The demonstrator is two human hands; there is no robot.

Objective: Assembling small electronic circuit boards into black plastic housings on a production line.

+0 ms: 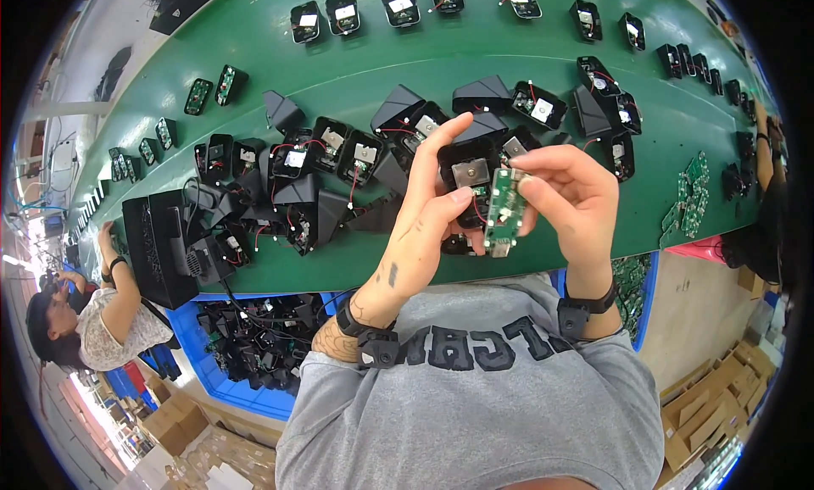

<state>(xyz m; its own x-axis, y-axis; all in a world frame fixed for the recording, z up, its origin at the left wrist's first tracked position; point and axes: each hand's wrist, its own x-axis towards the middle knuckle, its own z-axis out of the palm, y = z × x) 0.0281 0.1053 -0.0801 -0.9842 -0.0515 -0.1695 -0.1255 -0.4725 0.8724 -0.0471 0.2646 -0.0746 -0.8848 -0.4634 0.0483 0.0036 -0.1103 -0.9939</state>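
My left hand [424,219] grips a black plastic housing [454,158], its thumb on the near side and index finger stretched along the edge. Inside the housing sits a square metal block [471,173]. Between the thumb and fingers of my right hand [577,197] is a green circuit board [503,210], tilted upright just right of the housing. A red wire runs close to the board and housing; where its ends attach is hidden. Both hands are close together above the near edge of the green table [356,265].
Several black housings with wires [365,155] crowd the table beyond my hands, and others line its far side. Loose green boards [691,193] lie at the right. A black box [153,248] stands at the left. Below is a blue bin [199,354] of black parts. Another person [110,320] works at the left.
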